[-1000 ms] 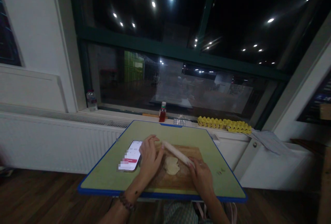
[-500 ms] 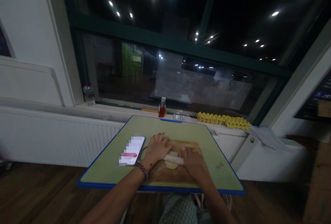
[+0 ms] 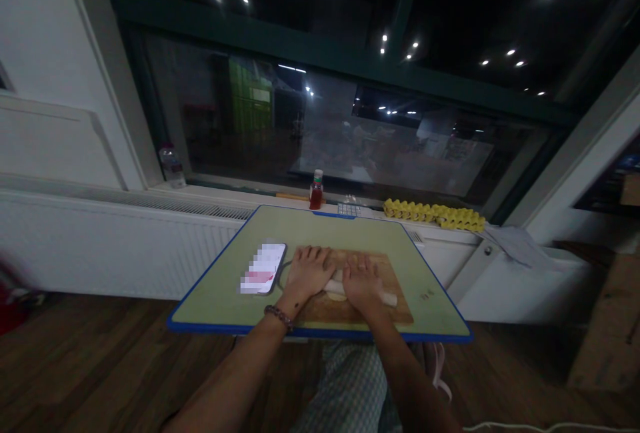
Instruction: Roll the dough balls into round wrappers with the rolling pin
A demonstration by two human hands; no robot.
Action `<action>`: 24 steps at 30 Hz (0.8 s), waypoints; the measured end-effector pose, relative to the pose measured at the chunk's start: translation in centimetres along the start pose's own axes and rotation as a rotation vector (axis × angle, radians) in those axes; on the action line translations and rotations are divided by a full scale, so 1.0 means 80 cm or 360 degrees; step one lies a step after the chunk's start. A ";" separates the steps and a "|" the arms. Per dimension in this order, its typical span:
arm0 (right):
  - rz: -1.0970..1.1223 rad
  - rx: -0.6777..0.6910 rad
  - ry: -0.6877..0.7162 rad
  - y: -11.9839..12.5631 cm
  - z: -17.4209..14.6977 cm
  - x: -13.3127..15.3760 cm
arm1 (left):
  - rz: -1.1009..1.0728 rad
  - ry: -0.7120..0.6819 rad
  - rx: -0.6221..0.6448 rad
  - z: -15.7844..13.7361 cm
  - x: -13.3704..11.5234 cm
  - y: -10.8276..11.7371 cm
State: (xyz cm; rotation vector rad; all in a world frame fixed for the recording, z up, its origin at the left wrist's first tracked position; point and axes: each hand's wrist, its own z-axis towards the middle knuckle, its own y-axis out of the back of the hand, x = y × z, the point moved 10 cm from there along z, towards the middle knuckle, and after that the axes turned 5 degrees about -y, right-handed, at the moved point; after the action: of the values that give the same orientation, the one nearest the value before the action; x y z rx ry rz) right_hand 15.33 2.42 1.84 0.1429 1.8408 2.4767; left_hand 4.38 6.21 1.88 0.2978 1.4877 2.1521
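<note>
A pale rolling pin [image 3: 389, 298] lies slantwise over a flattened piece of dough [image 3: 335, 297] on a wooden cutting board [image 3: 350, 316]. My left hand [image 3: 311, 273] rests palm down at the pin's left part, its fingers stretched forward over the board. Pressed flat on the pin's middle is my right hand [image 3: 363, 282], fingers also stretched forward. The pin's right end sticks out past the right hand. Both hands cover much of the pin and the dough. A beaded bracelet [image 3: 279, 316] circles my left wrist.
The board lies on a small green table [image 3: 225, 306] with a blue edge. A lit phone [image 3: 265, 269] is left of the board. Along the windowsill stand a red-filled bottle [image 3: 316, 191], a yellow egg tray [image 3: 433, 214] and a clear bottle [image 3: 173, 167].
My right hand has moved left along the rolling pin, closer to my left hand, baring the pin's right end. Its fingers are now straighter. The camera view has shifted slightly.
</note>
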 end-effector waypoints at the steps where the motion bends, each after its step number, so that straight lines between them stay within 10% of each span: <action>1: 0.0014 -0.0010 0.0004 0.002 -0.002 0.002 | -0.0004 -0.0015 0.0011 -0.004 -0.002 0.000; 15: 0.0079 -0.0358 -0.0006 0.012 -0.049 0.008 | -0.0054 0.0006 -0.0186 -0.052 -0.016 0.025; 24: -0.0007 -0.0013 0.0116 -0.014 0.001 0.004 | 0.0001 0.0030 -0.0132 -0.021 -0.008 0.012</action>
State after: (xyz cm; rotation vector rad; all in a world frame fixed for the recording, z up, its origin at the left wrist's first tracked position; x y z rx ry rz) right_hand 15.03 2.81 0.82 0.0486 1.8557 2.5187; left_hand 3.90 4.25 2.17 0.2494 1.4041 2.2161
